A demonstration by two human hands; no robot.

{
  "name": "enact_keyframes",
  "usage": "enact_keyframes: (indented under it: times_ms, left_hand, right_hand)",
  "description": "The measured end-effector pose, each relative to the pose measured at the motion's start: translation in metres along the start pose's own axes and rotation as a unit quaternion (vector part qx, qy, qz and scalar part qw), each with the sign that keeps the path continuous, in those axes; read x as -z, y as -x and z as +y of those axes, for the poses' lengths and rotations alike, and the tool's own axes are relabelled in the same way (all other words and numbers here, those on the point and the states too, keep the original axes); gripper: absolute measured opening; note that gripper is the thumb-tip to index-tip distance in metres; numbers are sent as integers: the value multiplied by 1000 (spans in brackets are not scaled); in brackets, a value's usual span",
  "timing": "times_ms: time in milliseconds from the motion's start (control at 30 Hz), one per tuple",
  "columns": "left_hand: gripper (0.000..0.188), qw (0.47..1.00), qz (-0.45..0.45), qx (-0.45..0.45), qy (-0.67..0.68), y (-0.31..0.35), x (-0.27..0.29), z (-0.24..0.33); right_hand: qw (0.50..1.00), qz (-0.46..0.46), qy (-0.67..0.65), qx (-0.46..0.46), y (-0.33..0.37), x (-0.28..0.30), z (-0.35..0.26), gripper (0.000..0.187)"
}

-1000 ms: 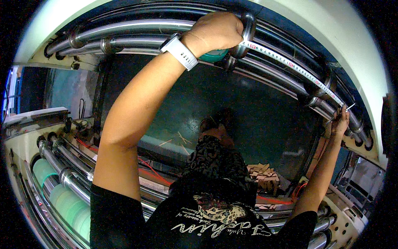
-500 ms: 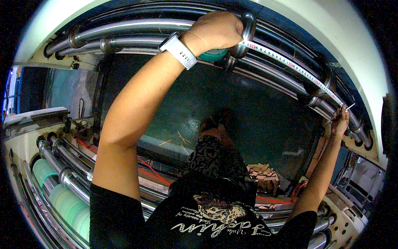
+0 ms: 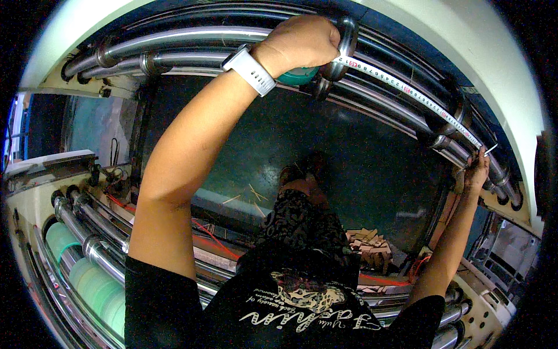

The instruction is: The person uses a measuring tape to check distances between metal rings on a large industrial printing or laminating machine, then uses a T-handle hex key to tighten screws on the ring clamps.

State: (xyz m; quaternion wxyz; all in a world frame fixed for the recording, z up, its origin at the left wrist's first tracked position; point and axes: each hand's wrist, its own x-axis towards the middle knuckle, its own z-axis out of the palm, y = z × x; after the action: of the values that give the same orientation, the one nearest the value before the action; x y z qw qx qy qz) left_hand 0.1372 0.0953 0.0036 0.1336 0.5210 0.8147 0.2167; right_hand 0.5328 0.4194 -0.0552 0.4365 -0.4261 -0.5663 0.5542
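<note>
My left hand (image 3: 302, 42) is raised and closed around a green tape measure case (image 3: 297, 75), pressed against the steel shafts (image 3: 192, 39) at the top of the machine. A white watch (image 3: 251, 70) is on that wrist. The white tape blade (image 3: 407, 90) runs from the case to the right along the shafts. My right hand (image 3: 478, 171) pinches the blade's far end against a shaft at the right. My legs in patterned trousers (image 3: 302, 224) stand on a dark floor (image 3: 372, 168) inside the machine.
Steel rollers (image 3: 87, 244) and pale green rollers (image 3: 87, 279) lie at the lower left. A pile of cardboard scraps (image 3: 366, 244) and loose slivers (image 3: 244, 195) rest on the dark floor. A cream machine frame (image 3: 494, 75) arches over the top right. Red wires (image 3: 215, 238) cross below.
</note>
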Motion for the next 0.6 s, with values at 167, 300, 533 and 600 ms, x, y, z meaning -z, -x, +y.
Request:
enact_keyframes:
  times_ms: [167, 300, 533, 600]
  left_hand:
    - [18, 1000, 13, -15, -21, -1, -2, -1]
    - [19, 999, 17, -12, -39, -2, -2, 0]
    - [21, 999, 17, 7, -27, 3, 0, 6]
    - [21, 999, 9, 13, -29, 3, 1, 7]
  right_hand:
    - [1000, 8, -6, 5, 0, -2, -1, 20]
    - [1000, -6, 4, 12, 0, -3, -2, 22]
    - [999, 34, 30, 18, 7, -12, -5, 25]
    - [999, 18, 28, 16, 2, -3, -1, 26]
